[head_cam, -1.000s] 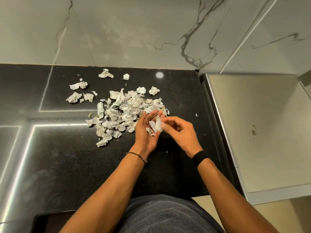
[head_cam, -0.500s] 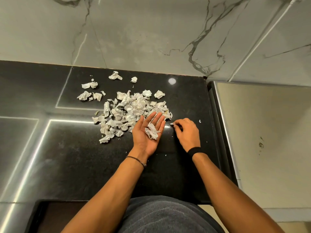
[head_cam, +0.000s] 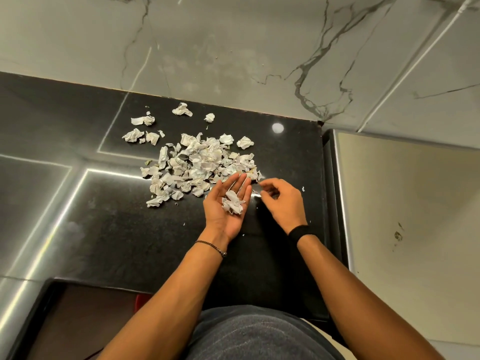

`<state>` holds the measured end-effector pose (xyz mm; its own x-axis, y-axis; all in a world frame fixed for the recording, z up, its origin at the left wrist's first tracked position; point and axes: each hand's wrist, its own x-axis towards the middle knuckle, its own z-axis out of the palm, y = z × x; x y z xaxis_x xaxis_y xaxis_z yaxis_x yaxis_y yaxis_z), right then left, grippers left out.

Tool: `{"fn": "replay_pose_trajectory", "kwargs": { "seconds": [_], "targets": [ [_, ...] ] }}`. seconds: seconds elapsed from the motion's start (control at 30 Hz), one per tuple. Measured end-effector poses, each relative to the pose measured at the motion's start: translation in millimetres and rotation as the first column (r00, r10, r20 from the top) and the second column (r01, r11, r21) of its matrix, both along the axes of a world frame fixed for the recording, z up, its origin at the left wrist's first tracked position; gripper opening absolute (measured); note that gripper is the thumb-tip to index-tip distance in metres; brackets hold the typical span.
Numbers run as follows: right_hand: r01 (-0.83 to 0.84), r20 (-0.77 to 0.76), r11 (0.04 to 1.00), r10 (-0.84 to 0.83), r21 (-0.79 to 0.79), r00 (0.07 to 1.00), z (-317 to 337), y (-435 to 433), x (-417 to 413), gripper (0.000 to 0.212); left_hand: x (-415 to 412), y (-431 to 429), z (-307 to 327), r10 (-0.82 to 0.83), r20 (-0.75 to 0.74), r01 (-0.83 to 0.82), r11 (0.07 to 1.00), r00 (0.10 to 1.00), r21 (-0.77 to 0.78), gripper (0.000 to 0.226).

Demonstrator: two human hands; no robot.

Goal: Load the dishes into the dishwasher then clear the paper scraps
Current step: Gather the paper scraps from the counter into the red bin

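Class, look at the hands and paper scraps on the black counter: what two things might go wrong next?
1. The scraps in the palm lie loose on the flat left hand; a tilt may spill them.
2. The right hand may brush the tiny bit beside it off the counter edge.

Glossy black stone countertop [head_cam: 117, 229], veined marble-look wall [head_cam: 233, 48], matt crumpled paper scraps [head_cam: 202, 162].

The countertop is seen as speckled, mirror-smooth stone in which light strips are reflected. The far wall is faced with pale, grey-veined slabs of a soft sheen. The paper scraps are creased, dull and faintly printed. At the right, a cream panel [head_cam: 415, 216] is finished matt and marked with dark smudges; its left edge is trimmed with a strip [head_cam: 340, 190] that looks like brushed metal. Near, a matt black wristband [head_cam: 298, 232], a thin braided bracelet [head_cam: 211, 246] and grey heathered cloth [head_cam: 259, 333] are shown.
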<state>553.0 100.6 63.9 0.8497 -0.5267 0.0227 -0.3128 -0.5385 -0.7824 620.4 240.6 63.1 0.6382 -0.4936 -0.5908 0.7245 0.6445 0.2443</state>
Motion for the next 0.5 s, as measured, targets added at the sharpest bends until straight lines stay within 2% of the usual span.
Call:
{"fn": "replay_pose_trajectory", "kwargs": {
  "seconds": [0.13, 0.2, 0.3, 0.37, 0.43, 0.5],
  "targets": [
    [-0.145, -0.109, 0.977, 0.129, -0.158, 0.986, -16.0, 0.3, 17.4, 0.022, -2.6, 9.2, -1.6, 0.051, 0.003, -0.051, 0.999, 0.999, 0.014, 0.043],
    [-0.162, -0.072, 0.952, 0.149, -0.261, 0.986, -20.8, 2.2, 20.5, 0.016, -3.4, 12.8, -1.7, 0.059, 0.02, -0.059, 0.998, 0.998, 0.034, 0.044],
    [-0.152, -0.038, 0.944, 0.147, -0.292, 0.988, -25.0, 0.9, 18.9, 0.013, -4.4, 13.8, -3.6, 0.076, 0.028, -0.077, 0.995, 0.997, 0.07, 0.045],
    [-0.104, -0.026, 0.978, 0.101, -0.181, 0.995, -23.6, -1.9, 15.7, 0.015, -5.3, 10.1, -4.6, 0.081, 0.031, -0.083, 0.992, 0.996, 0.09, 0.044],
    [-0.03, 0.029, 0.998, 0.029, 0.058, 0.999, -12.4, -5.2, 8.6, 0.015, -7.0, 1.6, -5.3, 0.075, 0.038, -0.078, 0.992, 0.996, 0.098, 0.044],
    [-0.037, 0.118, 0.971, 0.009, 0.235, 0.993, 3.8, -4.9, -1.8, 0.014, -9.1, -10.7, -5.6, 0.058, 0.041, -0.062, 0.993, 0.997, 0.096, 0.045]
  ]
}}
